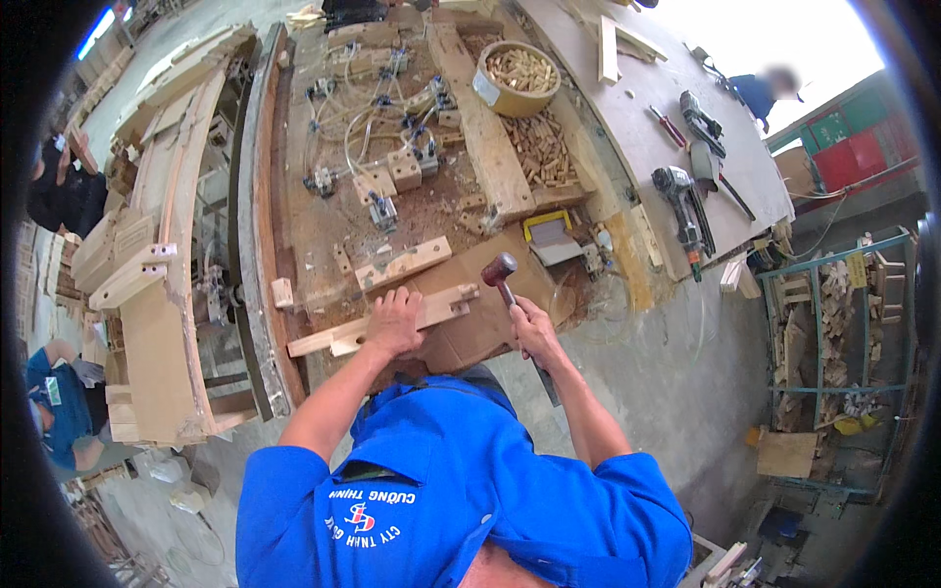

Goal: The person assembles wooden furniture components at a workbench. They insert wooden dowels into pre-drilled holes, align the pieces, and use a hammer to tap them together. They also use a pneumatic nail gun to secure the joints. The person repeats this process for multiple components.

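While the left hand (395,321) is clamping down across the pale wooden bars (449,308), its fingers lying over their top, the right hand (534,333) is wrapping tightly around the handle of a mallet (500,271). Its dark reddish head is hovering near the bars' right end (whether the two are touching, I cannot tell). The bars are lying side by side on the near part of the workbench, partly over a cardboard sheet (473,333). Just beyond them, a wooden block (404,264) is resting almost parallel. Farther back, a round tub (487,90) is holding short dowels, more loose dowels (545,152) are lying in a heap beside it, and clear tubing (345,139) is looping between metal fittings. On the right-hand table, a screwdriver (668,126) is lying near a nail gun (674,191).
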Demonstrator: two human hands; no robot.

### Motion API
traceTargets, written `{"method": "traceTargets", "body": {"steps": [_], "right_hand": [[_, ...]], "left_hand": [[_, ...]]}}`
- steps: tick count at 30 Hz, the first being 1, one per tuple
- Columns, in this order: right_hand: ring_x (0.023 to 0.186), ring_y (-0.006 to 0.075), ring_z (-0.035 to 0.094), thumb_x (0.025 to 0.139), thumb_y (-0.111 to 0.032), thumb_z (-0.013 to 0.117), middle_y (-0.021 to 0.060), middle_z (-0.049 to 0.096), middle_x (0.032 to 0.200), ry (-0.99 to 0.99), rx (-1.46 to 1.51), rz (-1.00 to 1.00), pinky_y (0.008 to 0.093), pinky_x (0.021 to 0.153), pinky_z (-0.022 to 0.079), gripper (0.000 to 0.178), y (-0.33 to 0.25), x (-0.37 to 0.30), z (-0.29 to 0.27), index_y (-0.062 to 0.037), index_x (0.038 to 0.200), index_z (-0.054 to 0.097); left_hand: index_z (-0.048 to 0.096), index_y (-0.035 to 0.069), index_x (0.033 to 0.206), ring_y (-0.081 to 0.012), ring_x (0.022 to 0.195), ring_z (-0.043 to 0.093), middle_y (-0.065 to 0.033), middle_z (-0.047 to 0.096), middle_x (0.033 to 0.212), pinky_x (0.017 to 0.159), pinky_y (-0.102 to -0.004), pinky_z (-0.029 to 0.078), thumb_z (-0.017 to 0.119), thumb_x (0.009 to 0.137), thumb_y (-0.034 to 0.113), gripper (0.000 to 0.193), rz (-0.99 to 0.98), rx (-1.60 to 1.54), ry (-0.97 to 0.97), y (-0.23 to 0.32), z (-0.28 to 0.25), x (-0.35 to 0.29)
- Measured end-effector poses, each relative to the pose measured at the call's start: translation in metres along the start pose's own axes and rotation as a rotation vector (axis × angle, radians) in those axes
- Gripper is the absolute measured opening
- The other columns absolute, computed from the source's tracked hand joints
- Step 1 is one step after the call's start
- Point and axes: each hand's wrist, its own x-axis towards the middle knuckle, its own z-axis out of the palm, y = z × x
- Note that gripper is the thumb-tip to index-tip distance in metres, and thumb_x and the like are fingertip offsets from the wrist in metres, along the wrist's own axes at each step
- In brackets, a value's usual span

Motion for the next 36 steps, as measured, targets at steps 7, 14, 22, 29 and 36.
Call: {"method": "traceTargets", "body": {"steps": [7,14,22,29,36], "right_hand": [[0.112,0.048,0.07,0.098,-0.021,0.063,0.0292,0.074,0.119,0.441,-0.377,-0.495,0.0533,0.097,0.054,0.051,-0.068,0.107,-0.028,-0.0079,0.147,0.059],[0.122,0.0446,0.062,0.09,-0.011,0.066,0.023,0.068,0.125,0.457,-0.746,-0.542,0.0562,0.103,0.049,0.051,-0.153,0.219,-0.045,-0.0069,0.14,0.059],[0.131,0.0429,0.057,0.091,-0.017,0.07,0.0186,0.064,0.135,0.351,-0.785,-0.612,0.0563,0.107,0.046,0.05,-0.137,0.206,-0.058,-0.0063,0.138,0.061],[0.114,0.036,0.071,0.098,-0.02,0.074,0.0199,0.069,0.135,-0.09,-0.253,-0.539,0.0465,0.097,0.059,0.052,-0.086,0.105,-0.091,-0.0088,0.147,0.06],[0.124,0.0374,0.065,0.088,-0.023,0.086,0.0219,0.063,0.14,-0.269,-0.022,-1.069,0.0459,0.106,0.053,0.095,-0.14,0.029,0.002,-0.0039,0.161,0.029]], "left_hand": [[0.06,0.012,0.128,-0.0342,0.116,0.059,-0.0122,0.057,0.117,0.093,-0.0486,0.049,0.091,0.064,0.034,0.074,-0.058,0.047,-0.004,0.006,-0.007,-0.002],[0.061,0.009,0.126,-0.0339,0.117,0.059,-0.0128,0.06,0.12,0.096,-0.0474,0.049,0.092,0.069,0.043,0.074,-0.028,0.181,-0.026,0.031,-0.028,0.014],[0.061,0.007,0.121,-0.0362,0.111,0.062,-0.0165,0.063,0.114,0.092,-0.0498,0.049,0.09,0.073,0.045,0.068,-0.062,0.048,0.087,0.054,-0.035,0.009],[0.056,0.006,0.111,-0.0405,0.082,0.069,-0.015,0.066,0.095,0.074,-0.0519,0.053,0.091,0.078,0.041,0.06,-0.08,-0.221,0.395,0.048,-0.087,0.002],[0.051,0.001,0.134,-0.0261,0.111,0.068,-0.0172,0.066,0.121,0.092,-0.0392,0.057,0.088,0.09,0.023,0.061,-0.018,-0.843,0.669,0.129,-0.175,0.084]]}}
